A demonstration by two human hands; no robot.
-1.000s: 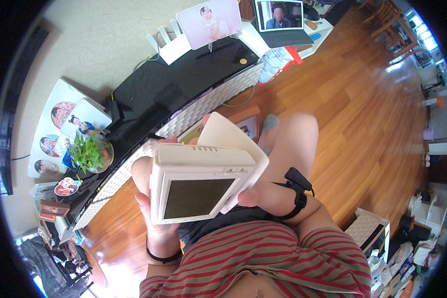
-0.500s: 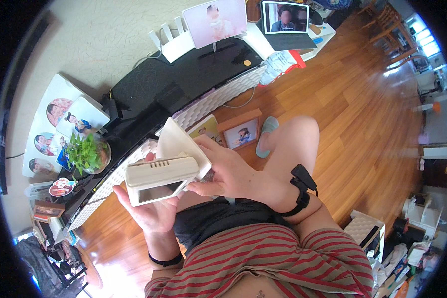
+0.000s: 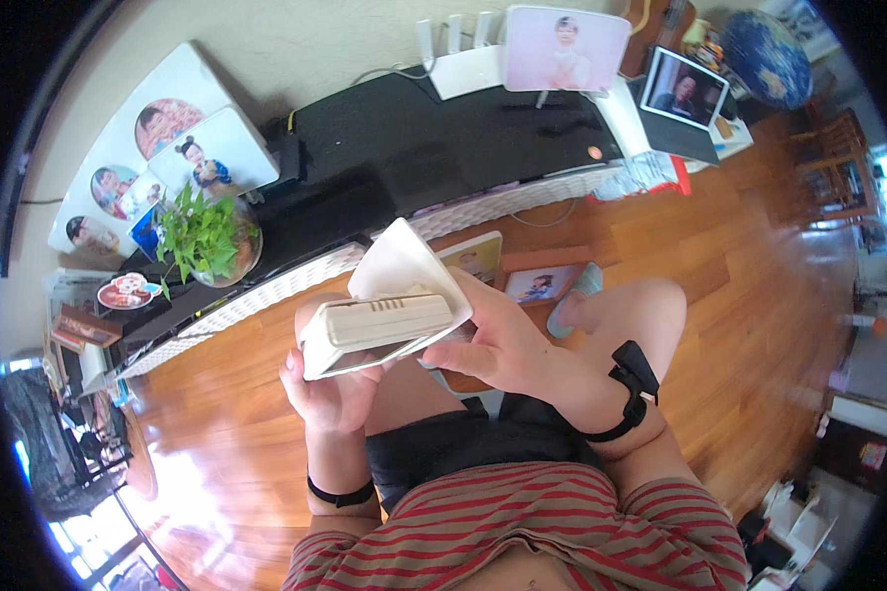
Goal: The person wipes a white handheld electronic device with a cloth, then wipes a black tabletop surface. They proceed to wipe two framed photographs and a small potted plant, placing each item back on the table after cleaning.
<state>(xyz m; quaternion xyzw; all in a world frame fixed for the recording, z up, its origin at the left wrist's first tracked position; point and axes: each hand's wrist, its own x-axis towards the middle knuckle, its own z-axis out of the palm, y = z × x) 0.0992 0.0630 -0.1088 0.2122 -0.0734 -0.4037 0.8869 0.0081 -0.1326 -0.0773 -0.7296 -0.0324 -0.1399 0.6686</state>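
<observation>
White device (image 3: 384,323), just left of centre in the frame, and both hands are on it! The left hand (image 3: 340,399) cups the lower left end, fingers bent up by the corner; the right hand (image 3: 507,340) clamps the right side, thumb low along the edge. Slots show across the top, and a pale flared plate (image 3: 396,261) rises behind them. Beyond, the black surface (image 3: 364,158) sweeps from the left to the upper right, a leafy plant (image 3: 207,236) at left, a white router (image 3: 463,74) up top, a pink portrait (image 3: 566,51) beside it. Upper right: a tablet (image 3: 682,91), then a globe (image 3: 766,59). Right of centre, a brown-framed picture (image 3: 540,281) stands near a slipper (image 3: 578,295).
</observation>
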